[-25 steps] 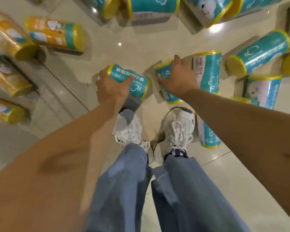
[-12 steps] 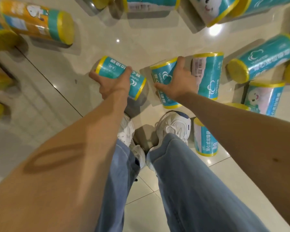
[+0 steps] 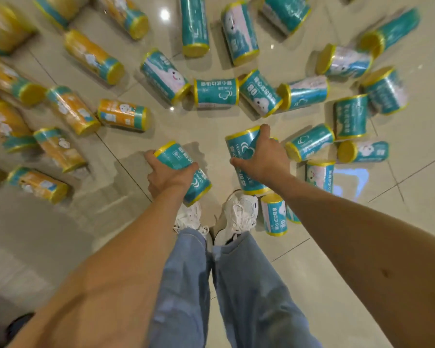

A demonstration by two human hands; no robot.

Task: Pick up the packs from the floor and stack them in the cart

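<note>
My left hand grips a teal cylindrical pack with yellow ends, held above the floor in front of my left shoe. My right hand grips a second teal pack, fingers wrapped over its top side. Both packs are lifted off the tiles. Several more teal packs lie scattered on the floor ahead and to the right. Several orange packs lie to the left. The cart is out of view.
Glossy beige floor tiles stretch all around. My white shoes and blue jeans are below the hands. One teal pack stands right beside my right shoe. A dark object shows at the bottom left.
Both hands have risen with their packs as I straighten up. The view has pulled back, so many more packs on the floor now show.
</note>
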